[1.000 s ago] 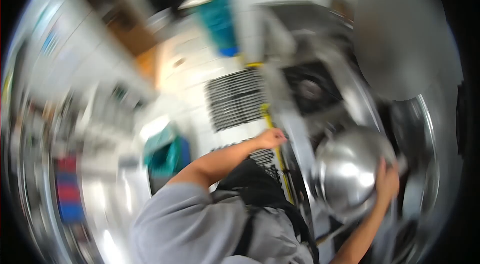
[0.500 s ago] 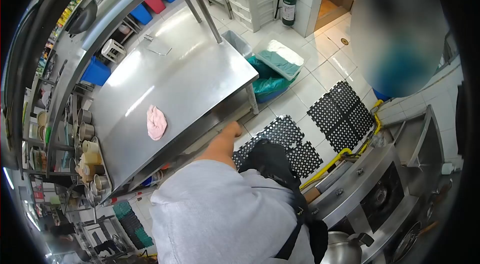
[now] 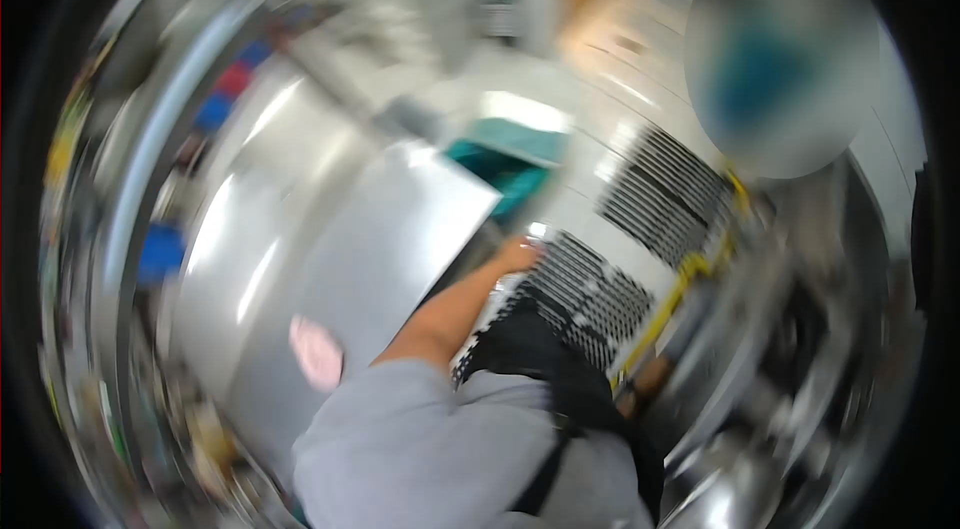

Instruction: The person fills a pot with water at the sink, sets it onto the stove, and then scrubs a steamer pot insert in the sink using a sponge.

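My left hand (image 3: 519, 254) is stretched out past the corner of the steel table, above the floor. Its fingers look closed, and a small shiny pale thing shows at their tips, too smeared to name. My right hand (image 3: 652, 376) is partly visible beside the stove front, behind the dark apron; blur hides its fingers. On the steel table (image 3: 350, 259) lies a crumpled pink cloth (image 3: 317, 354), away from both hands.
Beyond the table corner stands a bin with a green liner (image 3: 500, 174) and a pale tub (image 3: 520, 129) on top. Black perforated mats (image 3: 665, 194) cover part of the floor. A yellow pipe (image 3: 655, 324) runs along the stove (image 3: 770, 369). A person (image 3: 780, 59) stands at the upper right.
The view has swung and blurred. My left arm reaches farther forward and right, with a shiny spot now at the hand. More of my right hand shows beside the stove.
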`<state>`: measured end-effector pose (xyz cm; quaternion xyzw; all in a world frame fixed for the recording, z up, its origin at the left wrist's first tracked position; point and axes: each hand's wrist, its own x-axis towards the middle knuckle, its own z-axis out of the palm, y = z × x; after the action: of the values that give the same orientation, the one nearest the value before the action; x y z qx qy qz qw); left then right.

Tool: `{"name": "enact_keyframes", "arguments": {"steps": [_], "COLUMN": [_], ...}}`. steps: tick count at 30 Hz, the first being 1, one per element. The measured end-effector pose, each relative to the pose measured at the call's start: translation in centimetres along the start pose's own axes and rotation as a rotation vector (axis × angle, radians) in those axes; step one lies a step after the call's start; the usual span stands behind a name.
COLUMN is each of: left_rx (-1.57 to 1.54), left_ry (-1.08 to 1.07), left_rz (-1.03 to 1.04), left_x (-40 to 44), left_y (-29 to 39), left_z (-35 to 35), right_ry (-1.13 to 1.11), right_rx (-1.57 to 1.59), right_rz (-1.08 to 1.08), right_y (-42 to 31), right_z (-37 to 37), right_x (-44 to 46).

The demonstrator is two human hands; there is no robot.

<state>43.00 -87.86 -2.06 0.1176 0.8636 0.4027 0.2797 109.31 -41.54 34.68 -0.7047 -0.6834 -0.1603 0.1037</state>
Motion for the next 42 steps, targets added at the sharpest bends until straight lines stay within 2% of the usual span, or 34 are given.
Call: {"name": "enact_keyframes", "arguments": {"steps": [1,2,3,4,5,7,9,10,12,14,16,19,21,25,28,31,34,35,36,37,41,42], "left_rx": [-0.009,0.012,-0.212,-0.078,-0.157,-0.294,-0.155,-0.097,-0.053,-0.092,-0.111,-0.040,-0.013,-0.051,0.096,0.169,0.242,0.308,0.226,0.169,0.141,0.106], "left_ry": [-0.019,-0.052,-0.177,-0.197,-0.242,-0.449,-0.482,-0.535,-0.626,-0.782,-0.888,-1.064,-1.092,-1.006,-0.883,-0.788,-0.864,-1.045,-1.110,-1.110,-1.062,-1.135], "left_rz": [0.062,0.042,-0.105,-0.131,-0.141,-0.218,-0.237,-0.212,-0.114,0.028,0.179,0.433,0.511,0.744,0.818,0.899,0.876,0.734,0.572,0.483,0.405,0.367], "left_x": [1.1,1.3,1.0,0.9,1.5,3.1,2.1,2.0,1.4,1.4,-1.5,-4.5,-6.8,-9.8,-12.6,-15.0,-15.7,-16.0,-17.6,-17.9,-17.8,-17.3], "left_y": [-1.4,-0.1,1.3,2.8,2.4,1.9,6.0,7.5,12.5,17.9,26.0,35.8,41.5,49.2,53.5,55.1,55.1,55.7,55.9,56.1,56.5,56.8], "left_z": [0.0,0.0,0.2,0.1,1.0,2.9,5.8,7.4,11.4,16.7,22.0,29.4,34.0,42.9,46.7,49.1,50.8,50.6,50.0,50.0,49.9,49.6], "right_ry": [-0.061,-0.094,-0.089,-0.084,-0.037,0.033,0.114,0.117,0.297,0.420,0.422,0.324,0.244,-0.040,-0.133,-0.188,-0.265,-0.250,-0.233,-0.227,-0.279,-0.302], "right_rx": [0.040,0.071,0.090,0.109,0.090,-0.080,-0.068,-0.013,0.035,0.044,0.001,-0.113,-0.225,-0.247,-0.262,-0.269,-0.256,-0.238,-0.220,-0.215,-0.189,-0.521], "right_rz": [0.031,0.084,0.081,0.077,0.154,0.372,0.484,0.522,0.639,0.677,0.723,0.875,1.012,1.225,1.294,1.250,1.239,1.251,1.260,1.234,1.070,0.892], "right_y": [1.3,3.6,6.0,8.9,4.3,2.9,4.5,6.0,8.9,14.9,19.9,24.5,26.0,27.9,29.8,32.2,33.4,33.2,32.8,34.3,35.8,34.2], "right_z": [1.2,1.3,1.8,2.4,-3.2,-9.1,-15.1,-17.0,-21.2,-23.1,-24.1,-22.0,-18.8,-12.7,-8.5,-4.4,-1.7,-1.4,-1.0,0.2,1.0,-0.1], "right_x": [1.0,0.3,0.2,0.3,-1.0,-2.2,-4.8,-6.7,-10.7,-15.6,-21.1,-29.1,-33.0,-36.0,-36.7,-37.5,-37.6,-37.3,-37.2,-38.3,-38.2,-35.9]}}
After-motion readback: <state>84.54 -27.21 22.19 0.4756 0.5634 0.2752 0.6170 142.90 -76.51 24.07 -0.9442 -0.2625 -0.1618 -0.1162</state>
